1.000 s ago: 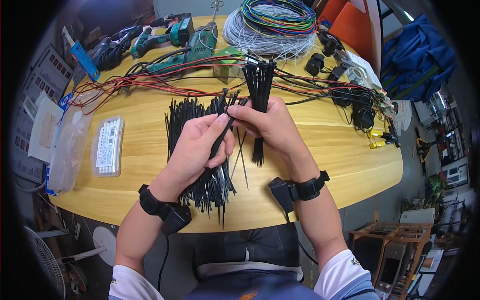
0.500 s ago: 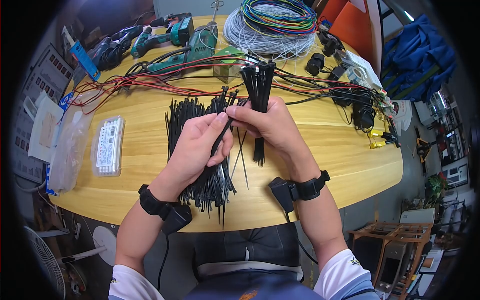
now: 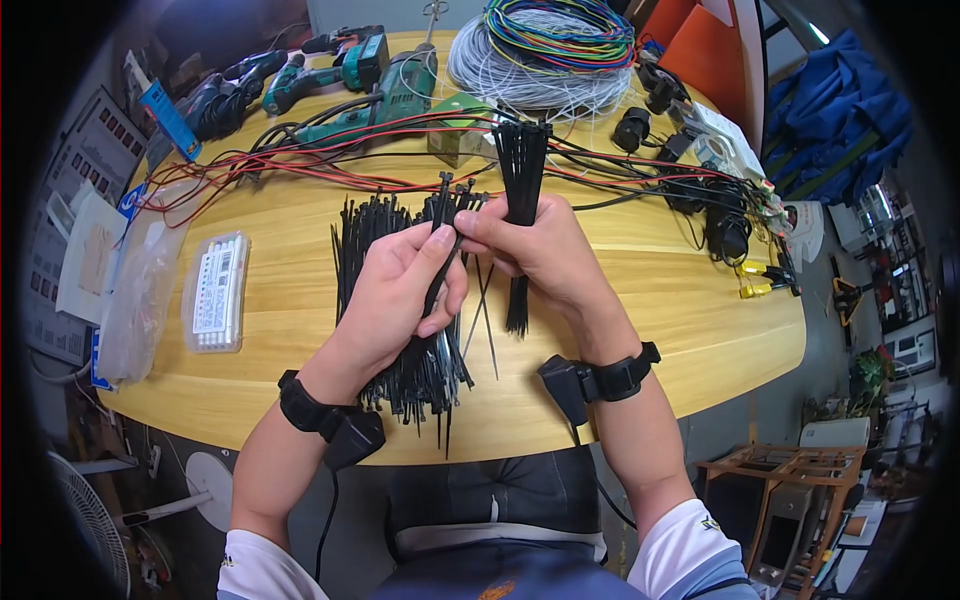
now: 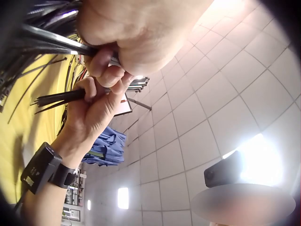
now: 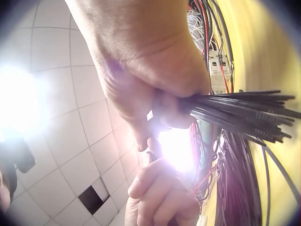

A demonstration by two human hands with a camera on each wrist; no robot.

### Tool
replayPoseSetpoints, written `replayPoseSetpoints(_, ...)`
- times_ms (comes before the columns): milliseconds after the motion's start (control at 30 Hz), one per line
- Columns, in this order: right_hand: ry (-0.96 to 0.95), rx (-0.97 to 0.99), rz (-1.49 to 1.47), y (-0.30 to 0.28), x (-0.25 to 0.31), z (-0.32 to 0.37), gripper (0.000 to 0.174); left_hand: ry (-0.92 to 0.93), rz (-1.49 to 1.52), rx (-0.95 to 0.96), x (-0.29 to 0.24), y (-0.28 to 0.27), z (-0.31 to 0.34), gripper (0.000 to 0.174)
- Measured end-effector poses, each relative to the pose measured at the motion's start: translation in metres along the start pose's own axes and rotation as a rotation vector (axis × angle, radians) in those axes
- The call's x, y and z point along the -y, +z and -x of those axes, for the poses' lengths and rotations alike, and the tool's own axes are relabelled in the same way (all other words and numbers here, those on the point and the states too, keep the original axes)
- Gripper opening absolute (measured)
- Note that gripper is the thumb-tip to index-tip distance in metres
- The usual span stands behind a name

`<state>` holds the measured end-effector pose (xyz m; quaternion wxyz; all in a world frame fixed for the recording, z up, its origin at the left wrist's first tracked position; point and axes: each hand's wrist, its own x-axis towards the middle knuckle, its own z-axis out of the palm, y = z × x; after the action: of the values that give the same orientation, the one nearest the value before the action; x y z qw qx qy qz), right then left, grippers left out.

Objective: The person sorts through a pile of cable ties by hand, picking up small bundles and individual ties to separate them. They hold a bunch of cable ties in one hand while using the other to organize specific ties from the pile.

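Note:
In the head view my left hand (image 3: 400,285) grips a few black cable ties (image 3: 444,195), their heads sticking up past the thumb. Facing it, my right hand (image 3: 545,245) holds a thicker upright bundle of cable ties (image 3: 521,165) in its curled fingers. The right thumb and index finger meet at the ties by the left thumb. Beneath the left hand lies a large loose pile of cable ties (image 3: 425,375), partly covered by it. The right wrist view shows the tail ends of the held bundle (image 5: 244,113) fanning out from the palm.
Red and black wires (image 3: 390,150) cross the table behind the hands. Farther back are a green drill (image 3: 400,95), a small green box (image 3: 455,145) and coiled cable (image 3: 540,65). A case of white markers (image 3: 218,295) lies left, yellow-handled pliers (image 3: 765,280) right.
The bundle in the right hand has straightened, its top shifting slightly to the right. The tie heads above the left thumb have moved a little; both hands stay nearly in place.

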<state>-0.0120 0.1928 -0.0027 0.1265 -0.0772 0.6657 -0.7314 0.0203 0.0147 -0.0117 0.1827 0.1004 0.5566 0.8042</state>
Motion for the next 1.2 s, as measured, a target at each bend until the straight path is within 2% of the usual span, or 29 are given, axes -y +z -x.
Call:
replayPoseSetpoints(400, 0.064, -0.027, -0.097, 0.0027, 0.0028, 0.0016, 0.016, -0.022, 0.015, -0.008, 0.0014, -0.0005, -0.0009, 0.033)
replayPoseSetpoints(900, -0.025, -0.052, -0.028, 0.0049, -0.0019, 0.0004, 0.023, -0.058, 0.02, 0.065, -0.0008, -0.0027, -0.0007, 0.032)
replayPoseSetpoints(1200, -0.005, -0.086, -0.068, 0.0061, 0.004, 0.002, 0.025, -0.027, 0.073, 0.058, 0.0034, -0.0031, -0.0016, 0.037)
